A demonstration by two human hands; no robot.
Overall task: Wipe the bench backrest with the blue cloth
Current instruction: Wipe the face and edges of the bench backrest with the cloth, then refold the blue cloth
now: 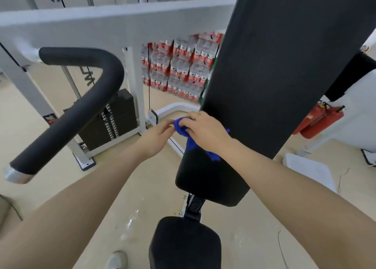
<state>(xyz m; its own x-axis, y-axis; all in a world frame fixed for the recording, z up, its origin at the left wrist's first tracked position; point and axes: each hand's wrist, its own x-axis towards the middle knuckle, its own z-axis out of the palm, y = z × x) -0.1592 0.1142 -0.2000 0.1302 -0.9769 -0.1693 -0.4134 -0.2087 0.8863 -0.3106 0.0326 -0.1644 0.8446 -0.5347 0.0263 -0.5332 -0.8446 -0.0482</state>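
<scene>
Currently my right hand point(205, 132) grips the bunched blue cloth point(184, 129), fingers curled round it, at the lower left edge of the black backrest point(274, 65). Loose cloth ends hang below the hand, against the backrest's lower part. My left hand point(157, 136) sits just left of the cloth, fingers fairly straight, tips near or touching it; I cannot tell which, the hand is blurred. Left of the backrest: a padded black handle point(71, 106) and a weight stack point(114, 120). Behind it, stacked packs of bottles point(179, 69). Right of it, red fire extinguishers point(319, 122). Below the backrest, the black seat pad point(185, 244).
</scene>
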